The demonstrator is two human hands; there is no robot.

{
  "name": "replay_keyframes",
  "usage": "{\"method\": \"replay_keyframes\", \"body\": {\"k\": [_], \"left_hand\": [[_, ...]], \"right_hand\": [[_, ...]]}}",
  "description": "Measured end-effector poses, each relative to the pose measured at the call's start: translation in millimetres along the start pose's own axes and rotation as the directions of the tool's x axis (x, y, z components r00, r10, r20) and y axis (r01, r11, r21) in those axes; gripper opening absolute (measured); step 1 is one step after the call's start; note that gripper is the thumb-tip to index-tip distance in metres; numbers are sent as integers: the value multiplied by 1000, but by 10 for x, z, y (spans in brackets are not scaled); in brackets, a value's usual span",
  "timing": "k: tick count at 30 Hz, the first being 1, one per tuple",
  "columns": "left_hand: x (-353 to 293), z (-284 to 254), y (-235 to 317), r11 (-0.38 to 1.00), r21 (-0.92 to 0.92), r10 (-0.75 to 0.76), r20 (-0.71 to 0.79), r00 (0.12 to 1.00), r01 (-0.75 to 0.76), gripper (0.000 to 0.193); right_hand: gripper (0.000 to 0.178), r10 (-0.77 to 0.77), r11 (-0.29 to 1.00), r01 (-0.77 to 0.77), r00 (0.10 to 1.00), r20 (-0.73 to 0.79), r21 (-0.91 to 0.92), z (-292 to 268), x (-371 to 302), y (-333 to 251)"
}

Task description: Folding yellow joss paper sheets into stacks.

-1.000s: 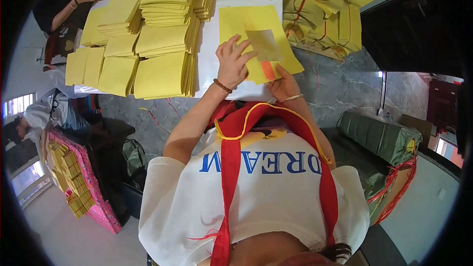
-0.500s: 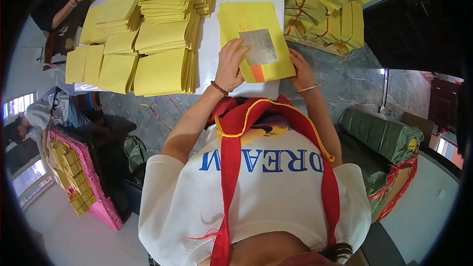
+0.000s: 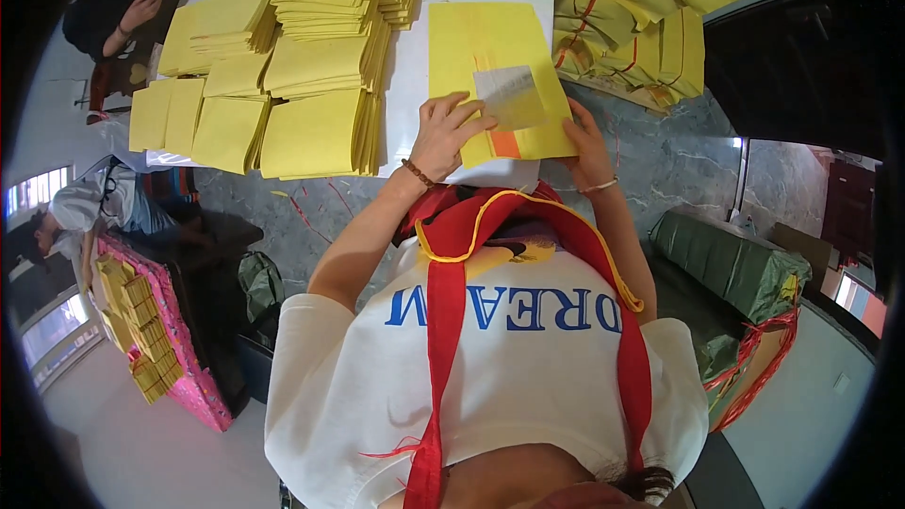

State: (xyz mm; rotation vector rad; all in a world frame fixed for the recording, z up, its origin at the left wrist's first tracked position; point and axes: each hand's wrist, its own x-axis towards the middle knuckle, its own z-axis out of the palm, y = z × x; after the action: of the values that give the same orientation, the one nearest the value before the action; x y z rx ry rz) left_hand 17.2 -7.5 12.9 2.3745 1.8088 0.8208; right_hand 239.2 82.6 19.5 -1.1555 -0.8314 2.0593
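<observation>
In front of me on the table is a stack of yellow paper sheets [image 3: 457, 47], its near edge by my body. A silvery grey square [image 3: 517, 106] and an orange strip [image 3: 504, 143] show on its top face. Resting on the paper's left side, my left hand [image 3: 445, 132] has its fingers apart, the tips by the silvery square's left edge. At the near right corner, my right hand [image 3: 588, 149] pinches the yellow paper, with the thumb on top and the other fingers partly hidden.
Several yellow paper stacks [image 3: 316, 132] cover the table's left part. Bundles tied with red string [image 3: 632, 47] lie at the far right. Across the table at far left is another person's hand [image 3: 143, 9]. Green wrapped packages [image 3: 726, 259] sit right of me; a pink cloth-covered table [image 3: 189, 358] stands left.
My left fingers have slid a little right along the paper. The silvery square sits slightly lower and further right in view. The other person's hand has come away from the far-left stack.
</observation>
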Motion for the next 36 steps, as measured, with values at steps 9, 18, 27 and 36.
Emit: {"method": "replay_keyframes", "body": {"k": [9, 18, 27, 36], "left_hand": [[-146, -235, -56, 956, -292, 38, 167, 985, 12, 30], [-37, -171, 7, 564, -562, -584, 246, 773, 605, 29], [88, 64, -170, 642, -327, -667, 208, 715, 694, 28], [120, 117, -291, 605, -347, -681, 241, 691, 717, 31]], "right_hand": [[33, -525, -254, 692, 489, 697, -676, -126, 76, -82], [27, -213, 650, 414, 904, 370, -637, -137, 205, 182], [40, -320, 762, 423, 904, 282, -491, 89, 214, 176], [31, -308, 719, 346, 936, 170, -603, 93, 349, 297]]}}
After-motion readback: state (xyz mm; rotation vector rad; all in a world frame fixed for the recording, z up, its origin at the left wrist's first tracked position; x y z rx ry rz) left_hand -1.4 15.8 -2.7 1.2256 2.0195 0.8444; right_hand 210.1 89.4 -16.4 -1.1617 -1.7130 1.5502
